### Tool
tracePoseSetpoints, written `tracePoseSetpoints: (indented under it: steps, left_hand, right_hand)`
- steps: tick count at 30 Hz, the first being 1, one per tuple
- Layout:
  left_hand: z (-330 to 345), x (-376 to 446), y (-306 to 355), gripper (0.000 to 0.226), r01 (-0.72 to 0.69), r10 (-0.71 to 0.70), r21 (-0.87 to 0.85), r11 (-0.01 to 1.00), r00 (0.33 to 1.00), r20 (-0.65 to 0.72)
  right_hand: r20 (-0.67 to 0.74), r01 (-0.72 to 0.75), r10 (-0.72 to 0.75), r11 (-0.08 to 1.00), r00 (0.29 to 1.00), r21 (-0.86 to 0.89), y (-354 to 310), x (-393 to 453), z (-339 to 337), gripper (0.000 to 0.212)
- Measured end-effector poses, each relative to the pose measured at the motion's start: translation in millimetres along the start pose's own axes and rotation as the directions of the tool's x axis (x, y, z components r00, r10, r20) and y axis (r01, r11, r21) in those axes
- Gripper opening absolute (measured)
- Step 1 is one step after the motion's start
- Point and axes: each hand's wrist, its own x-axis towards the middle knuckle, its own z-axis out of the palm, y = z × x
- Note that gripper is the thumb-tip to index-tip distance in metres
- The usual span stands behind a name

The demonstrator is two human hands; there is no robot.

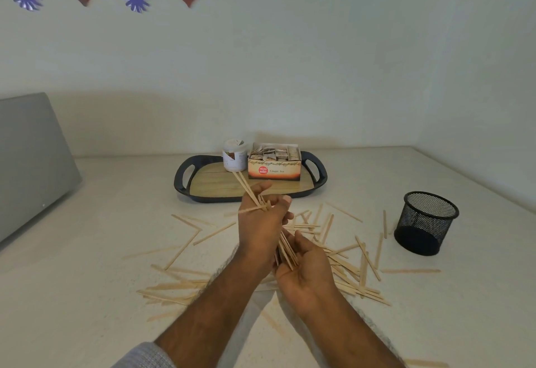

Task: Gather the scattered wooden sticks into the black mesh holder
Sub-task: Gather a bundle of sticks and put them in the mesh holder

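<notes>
Your left hand (262,222) is gripping a bundle of wooden sticks (285,247); your right hand (307,266) is cupping its lower end, seemingly half-closed. The black mesh holder (426,222) is standing well right.

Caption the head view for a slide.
Both hands, left hand and right hand, bundle wooden sticks above the littered table; black mesh holder stands empty.

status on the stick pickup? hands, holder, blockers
Left hand and right hand both gripping a bundle of wooden sticks. Black mesh holder upright, right of hands, looks empty. Many sticks on table; path clear.
</notes>
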Motion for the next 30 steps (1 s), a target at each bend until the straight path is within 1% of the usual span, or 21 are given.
tracePoseSetpoints:
  steps: [1, 2, 4, 5, 8, 11, 14, 17, 19, 21, 23, 27, 29, 30]
  left_hand:
    - [0.8, 0.6, 1.2, 0.033, 0.017, -0.017, -0.021, 1.0, 1.0, -0.01]
    - [1.6, 1.4, 2.7, 0.031, 0.043, -0.044, -0.056, 0.998, 0.999, -0.016]
    - [2.0, 4.0, 5.8, 0.015, 0.084, -0.088, -0.123, 0.989, 0.996, -0.025]
    - [1.4, 5.4, 6.1, 0.013, 0.095, -0.1, -0.131, 0.987, 0.994, -0.036]
    - [-1.4, 7.9, 8.1, 0.033, 0.1, -0.113, -0.158, 0.982, 0.991, -0.077]
    - [-4.4, 10.2, 12.6, 0.045, 0.094, -0.124, -0.241, 0.966, 0.986, -0.114]
    - [-8.3, 13.2, 17.1, 0.052, 0.075, -0.122, -0.307, 0.949, 0.983, -0.135]
    - [-12.2, 12.9, 17.7, 0.055, 0.082, -0.131, -0.359, 0.93, 0.985, -0.114]
    - [-13.1, 12.0, 14.9, 0.051, 0.085, -0.133, -0.391, 0.916, 0.987, -0.095]
    - [-13.6, 11.5, 10.4, 0.039, 0.088, -0.137, -0.381, 0.921, 0.985, -0.104]
    - [-14.2, 10.4, 6.8, 0.028, 0.109, -0.154, -0.331, 0.937, 0.982, -0.114]
    - [-17.6, 8.1, -0.2, 0.029, 0.119, -0.151, -0.237, 0.964, 0.981, -0.124]
    - [-20.2, 7.9, 0.5, 0.031, 0.14, -0.177, -0.247, 0.959, 0.975, -0.135]
    - [-21.9, 8.5, 1.7, 0.034, 0.153, -0.197, -0.27, 0.951, 0.97, -0.144]
  right_hand:
    - [0.001, -0.013, 0.013, 1.0, 1.0, 0.003, 0.0, -0.5, 0.1, 0.032]
    - [0.005, -0.026, 0.026, 1.0, 1.0, 0.008, -0.2, -0.9, 0.0, 0.032]
    - [0.004, -0.049, 0.049, 0.999, 0.999, -0.007, 0.4, -0.7, 0.0, 0.031]
    - [-0.001, -0.059, 0.059, 0.998, 0.998, -0.03, 1.0, -0.7, -0.1, 0.031]
    - [0.004, -0.107, 0.108, 0.99, 0.994, -0.092, 2.6, -1.1, -0.3, 0.033]
    - [-0.015, -0.159, 0.159, 0.972, 0.987, -0.17, 4.8, -2.8, -1.9, 0.03]
    - [-0.041, -0.153, 0.148, 0.96, 0.988, -0.235, 6.8, -3.6, -2.9, 0.033]
    - [0.016, -0.112, 0.118, 0.974, 0.993, -0.195, 5.5, -5.3, 0.7, 0.032]
    - [0.054, -0.095, 0.105, 0.983, 0.993, -0.16, 4.8, -6.3, 3.1, 0.031]
    - [0.072, -0.076, 0.087, 0.988, 0.994, -0.137, 5.2, -7.1, 3.6, 0.027]
    - [0.085, -0.051, 0.063, 0.989, 0.994, -0.136, 5.1, -7.8, 3.3, 0.023]
    - [0.12, -0.001, 0.016, 0.992, 0.993, -0.128, 4.4, -7.4, 1.8, 0.026]
    - [0.17, 0.01, 0.008, 0.995, 0.985, -0.104, 2.7, -8.0, 0.9, 0.029]
    - [0.221, 0.013, 0.008, 0.996, 0.975, -0.094, 1.4, -8.9, 0.6, 0.033]
